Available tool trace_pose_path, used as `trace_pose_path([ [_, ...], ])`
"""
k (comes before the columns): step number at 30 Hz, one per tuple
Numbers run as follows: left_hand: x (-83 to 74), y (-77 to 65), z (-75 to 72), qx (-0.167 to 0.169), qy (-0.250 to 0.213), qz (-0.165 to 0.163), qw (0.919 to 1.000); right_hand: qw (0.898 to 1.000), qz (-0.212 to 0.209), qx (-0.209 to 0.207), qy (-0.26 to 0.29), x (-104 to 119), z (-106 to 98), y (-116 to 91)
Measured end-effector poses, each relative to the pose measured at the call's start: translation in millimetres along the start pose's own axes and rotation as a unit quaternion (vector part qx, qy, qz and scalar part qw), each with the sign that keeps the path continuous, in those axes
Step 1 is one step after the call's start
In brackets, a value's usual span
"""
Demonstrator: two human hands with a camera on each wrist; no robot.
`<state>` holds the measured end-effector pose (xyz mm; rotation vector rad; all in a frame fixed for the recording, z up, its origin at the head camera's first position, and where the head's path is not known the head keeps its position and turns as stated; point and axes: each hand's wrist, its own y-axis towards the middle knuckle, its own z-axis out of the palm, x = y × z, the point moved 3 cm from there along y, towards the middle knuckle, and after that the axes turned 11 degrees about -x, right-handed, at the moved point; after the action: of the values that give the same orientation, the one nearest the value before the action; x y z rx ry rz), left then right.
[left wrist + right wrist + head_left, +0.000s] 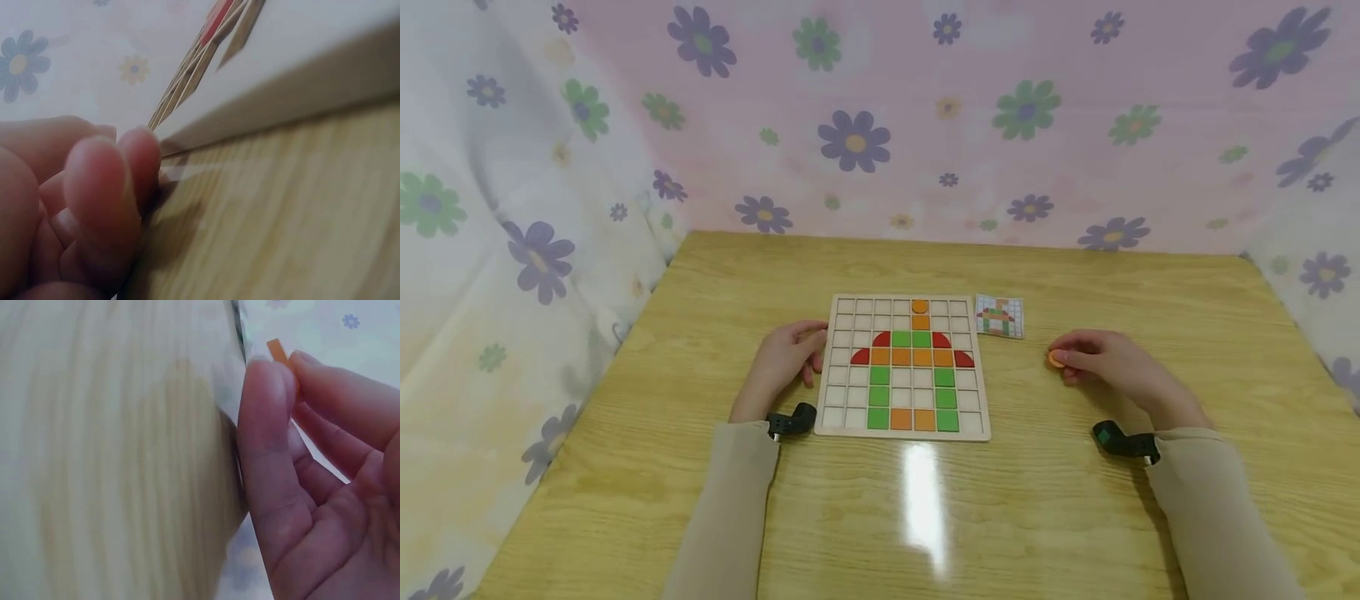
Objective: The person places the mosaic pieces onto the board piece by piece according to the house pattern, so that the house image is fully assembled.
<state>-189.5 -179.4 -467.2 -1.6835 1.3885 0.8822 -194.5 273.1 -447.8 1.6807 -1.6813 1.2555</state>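
Observation:
In the head view a wooden grid board (pixel 847 393) lies flat on the table, with green, orange and red pieces in part of its cells. At its top row sits an orange disc (pixel 920 307), above an orange square (pixel 920 322). My left hand (pixel 784 358) rests at the board's left edge, fingers loosely bent, with nothing seen in it; in the left wrist view its fingertips (pixel 140 153) come up to the board's side (pixel 262 119). To the right of the board, my right hand (pixel 1105 358) pinches a small orange disc (pixel 1056 358) between thumb and fingers.
A small pattern card (pixel 1000 317) with a coloured grid picture lies by the board's upper right corner. The wooden table (pixel 1037 517) reaches back to a flowered cloth (pixel 925 183), which also hangs at both sides. Each wrist wears a black camera (pixel 1123 442).

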Motion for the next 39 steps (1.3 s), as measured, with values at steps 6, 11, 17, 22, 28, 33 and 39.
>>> trace_pose_path([
  [6, -2.6, 1.8, -2.4, 0.003, 0.002, 0.002, 1.0, 0.999, -0.011, 0.007, 0.035, 18.7, 23.4, 13.8],
  [11, -4.4, 2.8, -3.1, 0.007, 0.003, 0.001, 1.0, 0.999, -0.016, 0.002, 0.036, 41.3, 39.5, 20.5],
  [17, -1.1, 1.7, -5.3, 0.013, 0.011, -0.003, 0.9999, 0.998, -0.018, -0.012, 0.066, 59.2, 53.9, 28.9],
  [22, 1.8, -2.6, -10.2, 0.022, 0.001, -0.012, 0.9997, 0.995, -0.03, -0.019, 0.097, 71.7, 66.5, 37.6],
  [28, 1.1, -6.3, -16.0, 0.015, 0.007, -0.017, 0.9997, 0.994, -0.038, -0.026, 0.096, 89.3, 81.1, 50.8],
  [33, -0.8, -5.4, -14.2, 0.017, -0.008, -0.021, 0.9996, 0.996, -0.022, -0.028, 0.081, 93.2, 87.9, 62.3],
  [39, -1.3, -2.7, -2.1, 0.025, -0.021, -0.023, 0.9992, 0.999, -0.008, -0.032, 0.039, 91.2, 90.5, 73.9],
])
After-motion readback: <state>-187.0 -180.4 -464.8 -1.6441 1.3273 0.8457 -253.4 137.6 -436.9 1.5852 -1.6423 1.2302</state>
